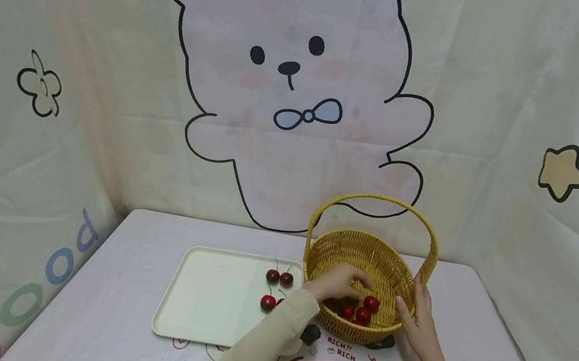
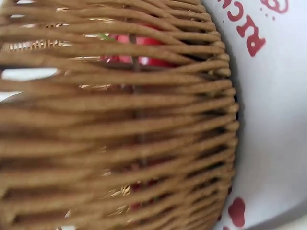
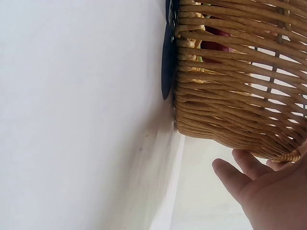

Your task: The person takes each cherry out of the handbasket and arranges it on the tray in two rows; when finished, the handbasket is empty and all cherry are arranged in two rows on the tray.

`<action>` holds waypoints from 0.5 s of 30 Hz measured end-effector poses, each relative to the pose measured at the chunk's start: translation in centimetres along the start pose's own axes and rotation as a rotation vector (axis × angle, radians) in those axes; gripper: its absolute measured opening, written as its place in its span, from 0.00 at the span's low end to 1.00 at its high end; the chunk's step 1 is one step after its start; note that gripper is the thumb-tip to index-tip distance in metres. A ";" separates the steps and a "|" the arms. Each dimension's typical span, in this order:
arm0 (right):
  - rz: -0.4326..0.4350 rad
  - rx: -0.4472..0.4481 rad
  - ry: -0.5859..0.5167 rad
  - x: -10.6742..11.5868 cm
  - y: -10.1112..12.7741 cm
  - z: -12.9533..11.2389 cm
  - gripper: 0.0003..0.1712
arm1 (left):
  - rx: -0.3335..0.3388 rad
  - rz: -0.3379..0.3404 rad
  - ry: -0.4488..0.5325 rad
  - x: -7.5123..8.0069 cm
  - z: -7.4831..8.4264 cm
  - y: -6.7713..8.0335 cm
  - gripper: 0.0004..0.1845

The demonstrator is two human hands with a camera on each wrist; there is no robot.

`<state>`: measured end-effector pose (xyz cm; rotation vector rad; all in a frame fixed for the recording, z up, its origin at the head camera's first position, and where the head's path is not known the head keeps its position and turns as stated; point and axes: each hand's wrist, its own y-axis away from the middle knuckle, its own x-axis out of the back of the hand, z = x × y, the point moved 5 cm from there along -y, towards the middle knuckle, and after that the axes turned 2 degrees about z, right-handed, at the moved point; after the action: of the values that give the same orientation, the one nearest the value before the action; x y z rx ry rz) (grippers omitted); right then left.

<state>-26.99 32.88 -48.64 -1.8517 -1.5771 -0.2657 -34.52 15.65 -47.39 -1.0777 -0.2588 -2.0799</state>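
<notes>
Here, in the head view, the left hand (image 1: 340, 281) is hovering in the basket (image 1: 354, 246) by red cherries (image 1: 363, 316), more cherries (image 1: 267, 303) lying on the tray (image 1: 209, 294). At left wrist, weave (image 2: 96, 124) is seemingly hiding its grip: impossible to tell. At right wrist, the right hand (image 3: 271, 194) is clasping the basket; steady bracing, gentle pinching should serve best.

A brown woven wicker basket (image 3: 235, 110) has the right hand (image 3: 273, 187) beside its rim, fingers extended along its side; contact is hard to judge. Inside the basket, a dark red object (image 3: 214, 46) shows through the weave. A flat dark blue shape (image 3: 167, 64) borders its base, on the white tabletop (image 3: 72, 96).
</notes>
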 end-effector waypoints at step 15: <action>0.001 0.001 0.012 0.0 0.0 0.0 0.42 | 0.084 -0.055 -0.125 -1.5 0.0 -1.1 0.12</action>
<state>-27.01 32.90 -48.64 -1.8465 -1.5678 -0.2748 -34.76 17.16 -48.35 -1.1628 -0.4380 -2.0341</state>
